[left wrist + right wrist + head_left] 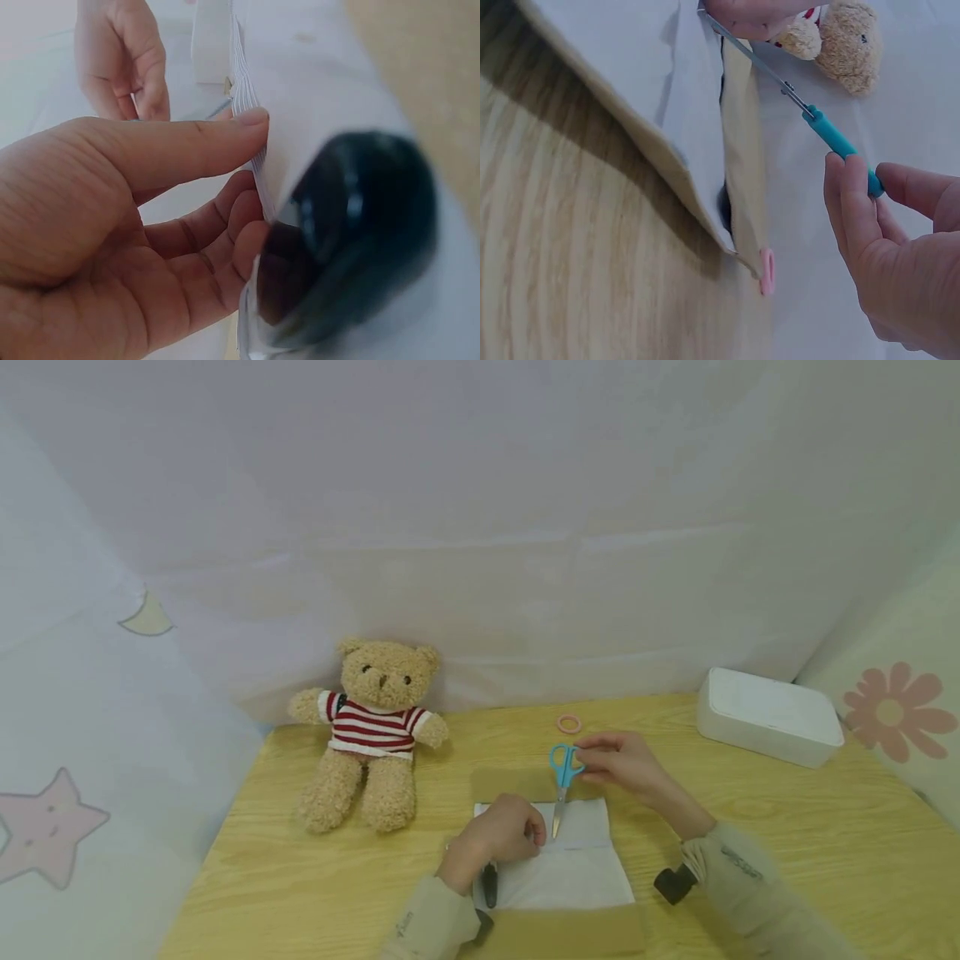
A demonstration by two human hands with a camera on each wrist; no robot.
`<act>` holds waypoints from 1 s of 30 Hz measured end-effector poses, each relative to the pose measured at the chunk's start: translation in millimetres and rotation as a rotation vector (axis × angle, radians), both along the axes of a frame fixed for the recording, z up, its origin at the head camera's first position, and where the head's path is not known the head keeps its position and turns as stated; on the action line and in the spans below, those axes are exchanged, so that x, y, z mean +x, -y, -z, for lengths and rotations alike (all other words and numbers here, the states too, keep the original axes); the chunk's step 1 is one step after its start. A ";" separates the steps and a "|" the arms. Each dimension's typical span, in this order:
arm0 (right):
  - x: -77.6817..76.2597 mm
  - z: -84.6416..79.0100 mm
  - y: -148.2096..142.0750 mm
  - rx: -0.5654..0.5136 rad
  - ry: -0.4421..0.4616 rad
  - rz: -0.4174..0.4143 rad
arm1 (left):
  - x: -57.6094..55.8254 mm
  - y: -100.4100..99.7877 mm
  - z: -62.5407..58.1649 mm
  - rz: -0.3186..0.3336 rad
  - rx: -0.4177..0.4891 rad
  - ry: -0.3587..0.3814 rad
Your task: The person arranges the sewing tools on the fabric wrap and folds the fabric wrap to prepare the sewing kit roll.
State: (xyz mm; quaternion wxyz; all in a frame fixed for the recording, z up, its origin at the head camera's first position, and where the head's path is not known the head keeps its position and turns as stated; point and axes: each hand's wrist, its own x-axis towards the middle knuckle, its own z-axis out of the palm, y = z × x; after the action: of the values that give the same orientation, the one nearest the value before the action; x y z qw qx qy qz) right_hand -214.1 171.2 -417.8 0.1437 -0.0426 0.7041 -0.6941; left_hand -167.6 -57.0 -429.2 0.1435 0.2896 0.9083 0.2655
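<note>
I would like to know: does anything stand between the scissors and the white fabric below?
Nothing visible stands between the scissors and the white fabric. The left hand pinches the fabric beside their tips.

Dim, even light leaves the head view hazy. In the left wrist view, a dark object (367, 240) is out of focus — pale glints on it — and in the right wrist view soft shadow bands the surface (562, 247).

Wood-grain desk (300, 885), creased pale bkdrop (480, 527) @ back edge, star print (54, 831) past L edge, flower print (890, 712) past R edge
</note>
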 end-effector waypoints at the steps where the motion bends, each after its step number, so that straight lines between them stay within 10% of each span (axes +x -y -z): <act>1: -0.9 1.1 1.4 -0.004 0.006 0.004 | -0.6 0.0 0.3 0.006 -0.003 -0.007; 20: -6.6 13.4 16.1 -0.001 0.070 0.044 | -0.8 1.0 -2.6 0.022 -0.009 -0.005; 30: -5.2 19.5 20.7 0.128 0.060 -0.101 | -0.6 2.4 -2.8 -0.006 0.028 0.030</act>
State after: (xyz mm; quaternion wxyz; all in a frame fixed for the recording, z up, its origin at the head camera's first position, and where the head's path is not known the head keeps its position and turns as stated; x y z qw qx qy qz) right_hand -219.3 150.6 -437.3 0.2023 -0.0480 0.7392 -0.6406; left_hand -168.2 -59.4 -426.3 0.1521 0.2850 0.9031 0.2829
